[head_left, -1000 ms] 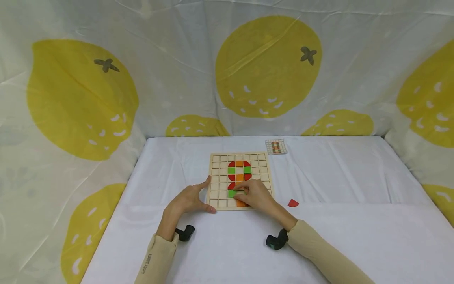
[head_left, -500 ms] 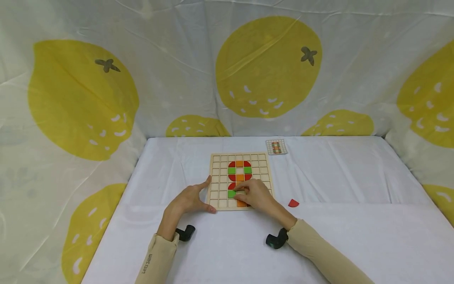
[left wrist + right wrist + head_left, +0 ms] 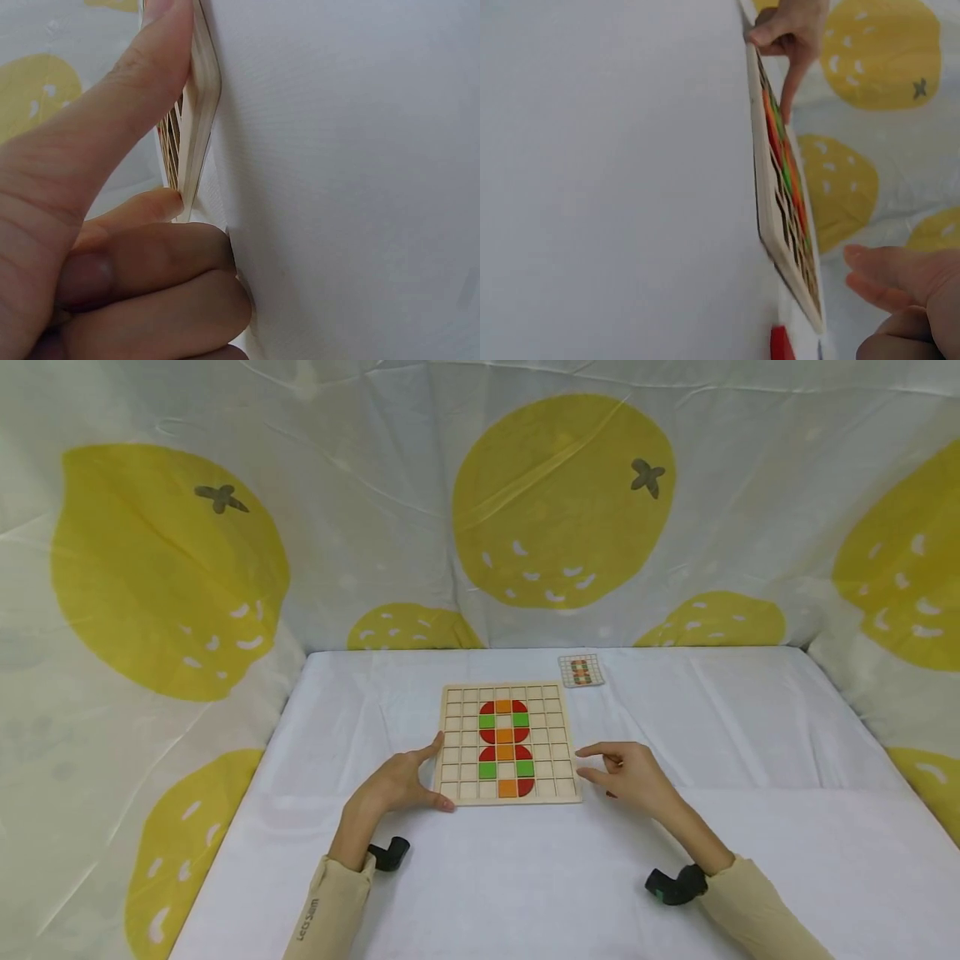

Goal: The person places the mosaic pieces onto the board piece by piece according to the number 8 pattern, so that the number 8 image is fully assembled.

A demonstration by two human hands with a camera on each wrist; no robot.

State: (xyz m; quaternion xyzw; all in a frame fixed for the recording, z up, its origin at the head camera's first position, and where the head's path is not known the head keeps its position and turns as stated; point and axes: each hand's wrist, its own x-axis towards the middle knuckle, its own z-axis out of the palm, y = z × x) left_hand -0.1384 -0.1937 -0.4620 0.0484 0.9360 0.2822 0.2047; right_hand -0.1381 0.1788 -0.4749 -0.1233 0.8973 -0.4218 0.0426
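A square wooden grid board (image 3: 457,743) lies on the white table, with red quarter-round tiles (image 3: 527,787), orange squares (image 3: 507,788) and green squares (image 3: 525,769) forming a figure in its cells. My left hand (image 3: 397,781) holds the board's near left corner, index finger on the left side and thumb at the front; its other fingers curl under in the left wrist view. Just beyond the right edge is my right hand (image 3: 637,777), thumb and index finger apart with nothing between them. A loose red piece (image 3: 781,343) appears below that hand in the right wrist view; the hand covers it in the head view.
A small pattern card (image 3: 581,671) with a similar coloured figure lies behind the board's far right corner. A white curtain with yellow lemons (image 3: 566,502) surrounds the table's back and sides. A black wrist-worn camera (image 3: 675,887) sits at the right wrist.
My right hand has moved off the board to the right, uncovering the lower tiles, including a green square on the right and a red quarter-round. The left hand stays at its corner.
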